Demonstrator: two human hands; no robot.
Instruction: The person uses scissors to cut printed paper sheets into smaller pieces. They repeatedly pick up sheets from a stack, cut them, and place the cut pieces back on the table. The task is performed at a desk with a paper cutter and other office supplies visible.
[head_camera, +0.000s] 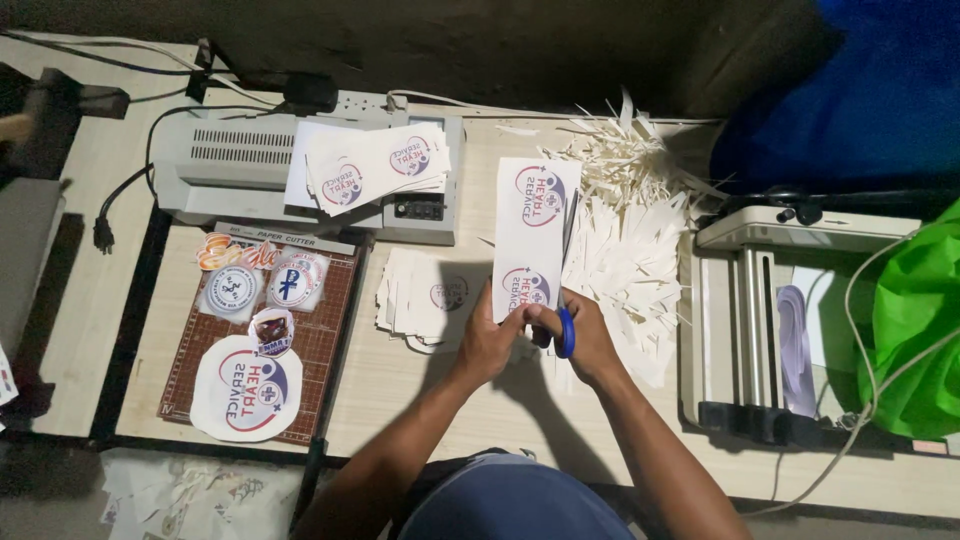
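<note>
The person's two forearms are bare from the elbows down, with no sleeves reaching them. The left hand (487, 345) and the right hand (590, 340) wear no gloves, and no rings, watch or bands show on the fingers or wrists. Below the arms, at the bottom edge, a rounded blue-grey garment or cap shows, with dark clothing at its sides

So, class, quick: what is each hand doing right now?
Left hand: closed, pinching the bottom edge of the printed paper strip.
Right hand: closed on the blue scissors.
</note>
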